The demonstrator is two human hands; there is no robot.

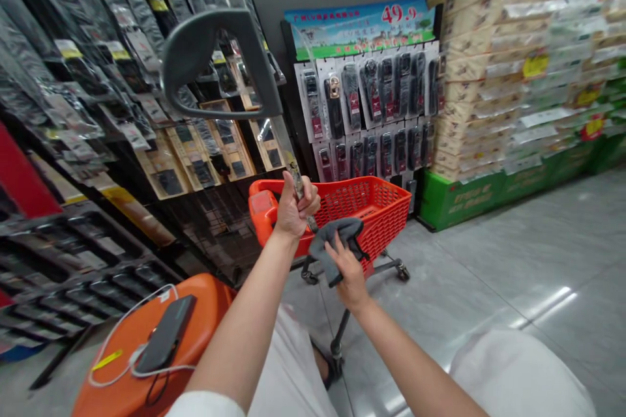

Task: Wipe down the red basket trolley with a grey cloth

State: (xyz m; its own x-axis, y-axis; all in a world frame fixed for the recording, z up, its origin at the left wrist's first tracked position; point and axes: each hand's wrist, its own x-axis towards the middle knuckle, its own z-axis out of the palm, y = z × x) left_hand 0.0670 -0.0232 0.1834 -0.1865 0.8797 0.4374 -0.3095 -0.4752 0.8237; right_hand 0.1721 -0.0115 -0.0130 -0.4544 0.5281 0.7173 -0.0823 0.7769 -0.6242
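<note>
My left hand [296, 207] is closed around a narrow pale pole or strip with a mottled lower part [294, 171], its thumb pointing up. The strip slants up and left to a large dark grey loop-shaped handle [268, 88] close to the camera; what kind of item this is I cannot tell. Lower and to the right, my right hand [348, 268] holds a crumpled dark grey cloth [325, 244], which lies against the lower end of the strip. Behind both hands stands a red shopping cart [391, 208] with a mesh basket.
An orange seat-like surface [205, 293] at lower left carries a black power bank [169, 332] with a white cable. Racks of packaged belts [381, 91] hang behind the cart. Stacked boxes [469, 78] stand on a green base [469, 199] at right. Grey tiled floor [489, 273] lies at right.
</note>
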